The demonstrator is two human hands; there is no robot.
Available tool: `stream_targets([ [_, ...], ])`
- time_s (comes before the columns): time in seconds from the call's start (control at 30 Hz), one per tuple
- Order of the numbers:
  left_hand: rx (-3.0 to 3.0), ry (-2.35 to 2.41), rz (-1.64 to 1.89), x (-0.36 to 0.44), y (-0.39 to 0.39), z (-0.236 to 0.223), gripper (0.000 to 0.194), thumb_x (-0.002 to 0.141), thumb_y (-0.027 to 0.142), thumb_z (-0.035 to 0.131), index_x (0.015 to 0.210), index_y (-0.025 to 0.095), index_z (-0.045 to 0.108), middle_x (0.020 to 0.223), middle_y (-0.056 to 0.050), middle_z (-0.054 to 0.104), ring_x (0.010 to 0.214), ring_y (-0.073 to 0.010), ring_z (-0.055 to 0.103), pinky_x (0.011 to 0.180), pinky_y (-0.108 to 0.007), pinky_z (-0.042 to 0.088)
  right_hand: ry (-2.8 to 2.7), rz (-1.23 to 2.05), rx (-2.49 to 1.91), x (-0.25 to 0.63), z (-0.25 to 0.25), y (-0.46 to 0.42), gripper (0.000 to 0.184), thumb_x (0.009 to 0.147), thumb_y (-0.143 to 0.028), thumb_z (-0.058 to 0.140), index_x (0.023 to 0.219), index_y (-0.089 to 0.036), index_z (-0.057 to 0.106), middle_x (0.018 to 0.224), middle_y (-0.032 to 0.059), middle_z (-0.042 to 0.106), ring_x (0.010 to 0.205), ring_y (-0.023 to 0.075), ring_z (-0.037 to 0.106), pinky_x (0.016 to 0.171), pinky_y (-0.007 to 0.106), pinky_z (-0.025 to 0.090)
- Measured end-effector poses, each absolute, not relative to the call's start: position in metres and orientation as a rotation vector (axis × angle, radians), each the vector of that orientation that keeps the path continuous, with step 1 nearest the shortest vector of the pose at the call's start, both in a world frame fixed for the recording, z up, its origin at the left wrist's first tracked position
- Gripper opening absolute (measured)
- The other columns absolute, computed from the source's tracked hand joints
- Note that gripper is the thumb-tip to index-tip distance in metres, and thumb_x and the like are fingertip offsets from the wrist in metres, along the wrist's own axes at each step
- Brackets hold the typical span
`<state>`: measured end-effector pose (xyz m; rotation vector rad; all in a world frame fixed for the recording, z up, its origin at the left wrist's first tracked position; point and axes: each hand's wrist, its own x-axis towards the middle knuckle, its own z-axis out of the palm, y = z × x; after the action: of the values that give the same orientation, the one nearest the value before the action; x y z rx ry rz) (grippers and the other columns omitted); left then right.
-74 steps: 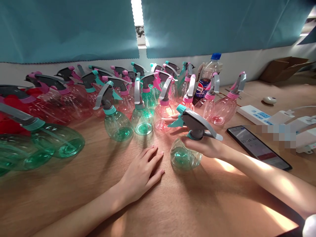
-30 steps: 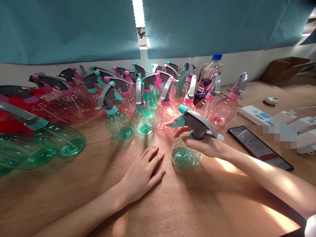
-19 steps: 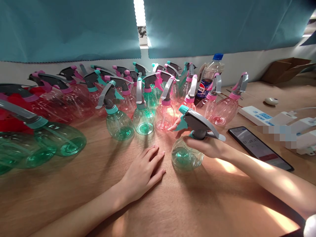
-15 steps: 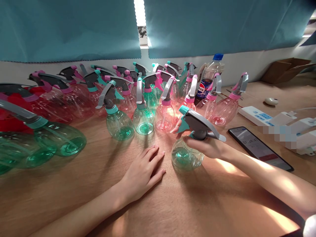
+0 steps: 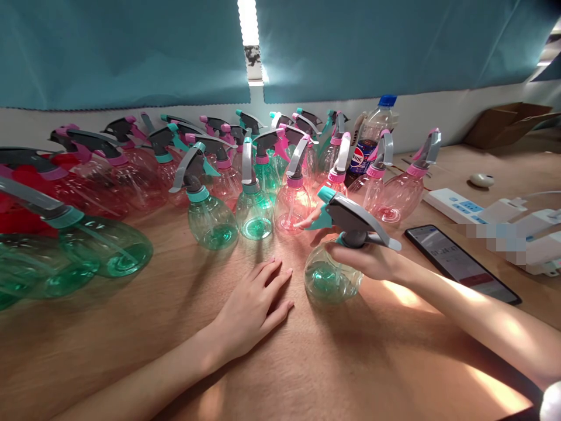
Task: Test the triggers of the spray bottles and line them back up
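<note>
On the left of the table [image 5: 87,333], green sprayers [image 5: 105,248] stand close together. Behind them shows something red [image 5: 26,181], partly hidden, and pink sprayers [image 5: 140,184] crowd back toward the table's far edge. Rightward, a front pair [image 5: 213,225], both green with teal collars, stands side by side. Near side of that pair, the left hand [image 5: 245,310] lies palm down on the wood, open, fingers loosely spread, gripping nothing. A pink sprayer [image 5: 291,204] stands next to the pair. Then comes the held sprayer [image 5: 324,278], green with a grey head and teal trigger, roughly upright toward the table's near side; whether its base touches the wood I cannot tell. The right hand [image 5: 370,260] is closed round its neck, some fingers stretched out past the trigger. Behind, near the far edge, stands a cola bottle [image 5: 362,155] with a blue cap. A phone [image 5: 464,263] lies right of the right hand, beside a power strip [image 5: 453,204]. A cardboard box [image 5: 504,128] sits by the far edge.
</note>
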<state>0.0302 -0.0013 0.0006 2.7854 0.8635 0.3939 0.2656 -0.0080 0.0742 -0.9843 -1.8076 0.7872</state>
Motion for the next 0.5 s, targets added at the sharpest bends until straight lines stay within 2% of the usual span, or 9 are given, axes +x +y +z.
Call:
stream_targets([
  [0.1,2.793,0.862,0.39,0.0297,-0.0011,-0.0013,0.044,0.097,0.036,0.048,0.135,0.015,0.051,0.14,-0.017,0.047,0.129,-0.0318,0.042,0.106,-0.05,0.04,-1.779,0.793,-0.949,0.2668,0.0702,-0.0091,0.041,0.069,-0.009,0.049,0.106,-0.022,0.06,0.111,0.0062,0.07,0.085,0.0177,0.07,0.072,0.031,0.059],
  [0.27,2.795,0.865,0.367,0.0299,-0.0013,-0.0003,0.045,0.097,0.035,0.05,0.135,0.013,0.051,0.14,-0.018,0.047,0.129,-0.0323,0.043,0.106,-0.05,0.04,-1.782,0.803,-0.86,0.2668,0.0668,-0.0091,0.046,0.072,-0.006,0.049,0.113,-0.025,0.061,0.108,0.0043,0.072,0.103,0.0211,0.068,0.079,0.033,0.06],
  [0.37,2.794,0.866,0.346,0.0302,-0.002,0.0021,0.045,0.097,0.035,0.049,0.135,0.012,0.051,0.141,-0.018,0.047,0.129,-0.0321,0.043,0.106,-0.05,0.04,-1.776,0.8,-0.842,0.2675,0.0653,-0.0082,0.045,0.073,-0.005,0.05,0.112,-0.023,0.062,0.116,0.0056,0.069,0.113,0.0217,0.064,0.08,0.031,0.06],
  [0.5,2.79,0.875,0.34,0.0304,-0.0022,0.0028,0.045,0.097,0.036,0.049,0.136,0.013,0.05,0.141,-0.017,0.046,0.129,-0.0319,0.043,0.106,-0.051,0.04,-1.777,0.8,-0.844,0.2685,0.0645,-0.008,0.049,0.071,-0.003,0.049,0.114,-0.021,0.062,0.125,0.0077,0.065,0.111,0.0204,0.065,0.081,0.03,0.061],
])
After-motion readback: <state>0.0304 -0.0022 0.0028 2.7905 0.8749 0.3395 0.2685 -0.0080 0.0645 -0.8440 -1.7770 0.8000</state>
